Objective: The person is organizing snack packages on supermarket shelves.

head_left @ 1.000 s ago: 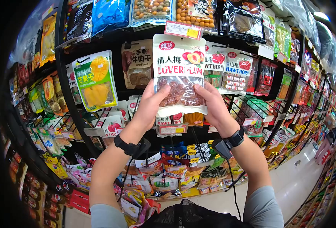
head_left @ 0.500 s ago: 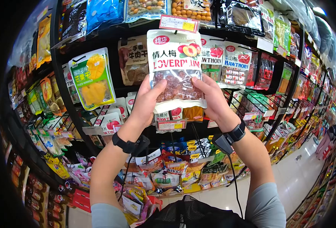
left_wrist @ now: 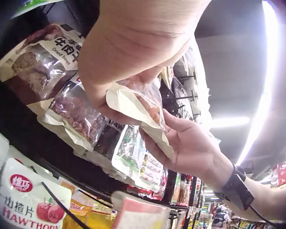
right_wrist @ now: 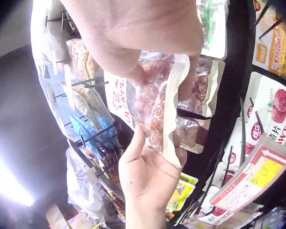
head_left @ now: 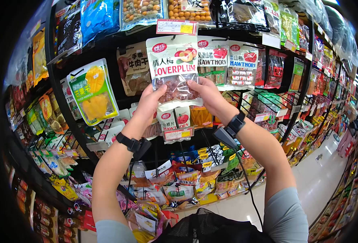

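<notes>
Both hands hold a white bag of dried plums (head_left: 174, 65), its clear lower window showing dark red fruit. My left hand (head_left: 147, 104) grips the lower left side, thumb on the window. On the lower right side my right hand (head_left: 212, 96) grips it the same way, fingers behind the bag. The bag's top stands just under a price tag (head_left: 177, 27), overlapping the rack. From below, the left wrist view shows the bag's pale bottom edge (left_wrist: 133, 107) between the hands. Behind it hangs a similar bag of red fruit (left_wrist: 81, 114).
Left of the bag hang a dried beef bag (head_left: 134, 69) and a dried mango bag (head_left: 93, 94). Hawthorn bags (head_left: 243, 67) hang to the right. Below are another hawthorn bag (head_left: 174, 121) and bare metal pegs (head_left: 264, 107). A tiled aisle (head_left: 316, 162) runs along the right.
The plum bag has moved away from me toward the rack and looks smaller, with both hands still gripping it. The head view has shifted, so the shelf appears farther left.
</notes>
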Demonstrator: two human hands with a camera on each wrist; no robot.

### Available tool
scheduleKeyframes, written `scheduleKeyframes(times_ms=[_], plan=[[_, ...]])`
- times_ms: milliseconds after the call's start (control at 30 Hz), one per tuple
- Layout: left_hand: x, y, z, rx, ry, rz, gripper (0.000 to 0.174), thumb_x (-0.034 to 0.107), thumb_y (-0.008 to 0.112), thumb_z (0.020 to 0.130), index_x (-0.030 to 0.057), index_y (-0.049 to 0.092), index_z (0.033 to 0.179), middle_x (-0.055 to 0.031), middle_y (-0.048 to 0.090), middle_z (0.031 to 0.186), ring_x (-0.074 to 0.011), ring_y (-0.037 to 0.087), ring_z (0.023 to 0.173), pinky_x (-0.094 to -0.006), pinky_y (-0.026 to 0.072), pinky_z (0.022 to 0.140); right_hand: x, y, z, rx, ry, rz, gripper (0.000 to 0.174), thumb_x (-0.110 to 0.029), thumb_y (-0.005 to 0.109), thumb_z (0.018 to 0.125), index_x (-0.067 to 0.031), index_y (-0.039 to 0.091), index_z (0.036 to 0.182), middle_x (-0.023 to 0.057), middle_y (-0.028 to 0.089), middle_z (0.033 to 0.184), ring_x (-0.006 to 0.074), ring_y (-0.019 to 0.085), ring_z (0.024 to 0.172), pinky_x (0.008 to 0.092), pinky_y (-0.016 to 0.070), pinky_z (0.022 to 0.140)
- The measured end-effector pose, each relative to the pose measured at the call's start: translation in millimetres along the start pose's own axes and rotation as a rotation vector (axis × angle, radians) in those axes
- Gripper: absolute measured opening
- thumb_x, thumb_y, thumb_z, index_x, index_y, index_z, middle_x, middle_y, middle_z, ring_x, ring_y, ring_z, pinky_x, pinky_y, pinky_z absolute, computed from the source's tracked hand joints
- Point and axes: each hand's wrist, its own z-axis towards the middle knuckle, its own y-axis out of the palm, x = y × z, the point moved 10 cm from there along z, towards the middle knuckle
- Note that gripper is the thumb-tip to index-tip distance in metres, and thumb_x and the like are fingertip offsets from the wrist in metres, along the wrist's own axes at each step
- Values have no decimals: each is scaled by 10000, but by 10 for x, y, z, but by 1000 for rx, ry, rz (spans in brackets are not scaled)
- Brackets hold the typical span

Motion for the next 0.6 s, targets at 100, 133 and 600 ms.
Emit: scheduleKeyframes(times_ms=[100,133,600], plan=[[-62,-87,137,42,-46,53,288,159,547,1000,30,553,1257,-87,651,1201,-174,626,1084,-355,484,956,62,-55,150,35,23,-98,250,-209,612,983,8,611,1108,48,664,1008,120,581,935,291,443,864],[-136,-178,214,62,-62,91,290,166,553,998,31,554,1255,-86,652,1198,-172,623,1082,-353,480,953,93,-74,201,49,8,-133,290,-229,614,984,19,614,1135,59,666,1027,129,580,955,302,439,872],[-293,-502,413,74,-237,434,471,335,608,963,48,488,1316,-116,583,1298,-239,540,1204,-502,381,1020,445,-345,476,134,-15,-284,406,-275,646,961,78,607,1156,103,663,1062,156,598,954,322,472,854]])
